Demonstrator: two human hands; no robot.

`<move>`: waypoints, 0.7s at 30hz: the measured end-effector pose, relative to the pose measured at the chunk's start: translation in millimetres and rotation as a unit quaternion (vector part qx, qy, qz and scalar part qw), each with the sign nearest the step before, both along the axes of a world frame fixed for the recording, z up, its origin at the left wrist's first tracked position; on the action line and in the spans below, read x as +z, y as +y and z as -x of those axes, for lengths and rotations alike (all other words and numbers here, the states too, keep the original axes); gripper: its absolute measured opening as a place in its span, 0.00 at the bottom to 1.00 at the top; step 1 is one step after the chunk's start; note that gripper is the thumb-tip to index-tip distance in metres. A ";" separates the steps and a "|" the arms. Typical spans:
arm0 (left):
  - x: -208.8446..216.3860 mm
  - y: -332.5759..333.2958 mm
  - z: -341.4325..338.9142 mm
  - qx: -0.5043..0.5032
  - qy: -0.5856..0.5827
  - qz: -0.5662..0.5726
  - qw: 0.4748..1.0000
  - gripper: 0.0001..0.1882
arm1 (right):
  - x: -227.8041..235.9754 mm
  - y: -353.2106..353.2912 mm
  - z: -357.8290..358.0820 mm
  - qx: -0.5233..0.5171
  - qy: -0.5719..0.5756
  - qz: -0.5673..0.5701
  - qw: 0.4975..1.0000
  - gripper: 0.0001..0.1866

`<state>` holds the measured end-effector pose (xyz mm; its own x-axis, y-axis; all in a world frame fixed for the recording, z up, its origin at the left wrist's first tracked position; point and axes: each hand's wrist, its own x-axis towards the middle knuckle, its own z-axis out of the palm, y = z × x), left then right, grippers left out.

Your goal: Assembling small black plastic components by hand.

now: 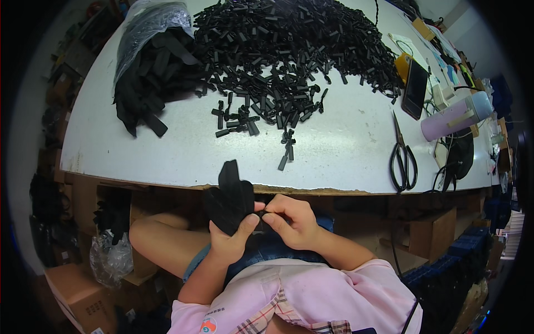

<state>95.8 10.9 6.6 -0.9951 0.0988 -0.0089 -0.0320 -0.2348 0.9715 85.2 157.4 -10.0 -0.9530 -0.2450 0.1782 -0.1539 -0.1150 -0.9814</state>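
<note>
Just off the table's near edge, my left hand [231, 239] is closed round several flat black strips [227, 195] that look like fabric, their ends fanning upward. Close beside it, my right hand [295, 224] pinches with thumb and forefinger at a small dark piece, too small to make out, near the left thumb. On the table in front, a large heap of small black pieces with tabs and loops [289, 39] spreads toward me. More black strips [153, 78] spill from a clear plastic bag [147, 19] at the far left.
Black-handled scissors [402, 164], a phone [415, 89], a yellow tape roll [401, 67] and a lilac bottle [453, 118] lie on the right of the white table [94, 147]. Cardboard boxes [83, 298] stand below left. A dark cable [395, 250] hangs at the right.
</note>
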 end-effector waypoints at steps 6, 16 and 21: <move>-11.2 -1.1 -4.8 0.011 -0.015 0.023 1.000 0.07 | 10.9 -0.4 4.4 -0.035 0.140 -0.097 0.985 0.05; -8.6 -3.8 4.3 0.032 0.011 0.039 0.999 0.09 | 10.5 4.8 5.7 0.047 0.149 -0.221 0.963 0.13; -15.4 -9.3 -2.9 -0.075 0.042 0.132 0.988 0.11 | 30.6 11.6 22.2 0.007 0.054 -0.038 0.998 0.06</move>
<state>98.7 1.6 -8.8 -0.9677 0.2505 0.0269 0.0351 0.0283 0.9990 63.1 169.0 20.6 -0.9258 -0.2740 0.2605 -0.2586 -0.0439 -0.9650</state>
